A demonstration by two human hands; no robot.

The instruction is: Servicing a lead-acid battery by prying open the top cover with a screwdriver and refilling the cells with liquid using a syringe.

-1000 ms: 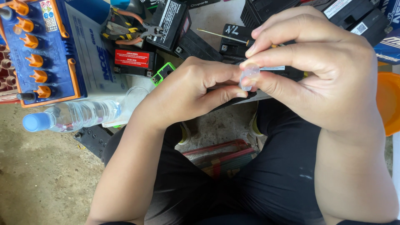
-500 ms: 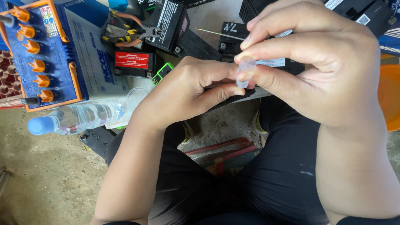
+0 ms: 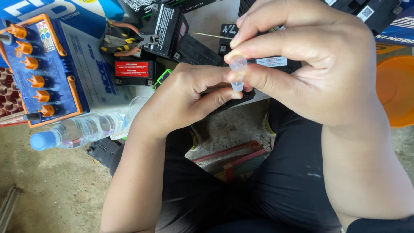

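Observation:
My right hand [image 3: 315,69] pinches a small clear plastic cap [image 3: 237,64] between thumb and forefinger. My left hand [image 3: 189,101] is curled below it, its thumb and fingertips meeting the cap's lower end and gripping something small and dark that is mostly hidden. Both hands are held close together above my lap, in front of a black motorcycle battery [image 3: 258,62] lying on the floor.
A large white car battery [image 3: 47,69] with a blue top and orange caps stands at the left, a clear water bottle [image 3: 82,131] lying beside it. Pliers [image 3: 123,41] and small black batteries [image 3: 166,28] lie behind. An orange tub [image 3: 396,90] is at the right.
Both hands have shifted slightly up and right together; the clear cap now sits more upright between my right thumb and forefinger.

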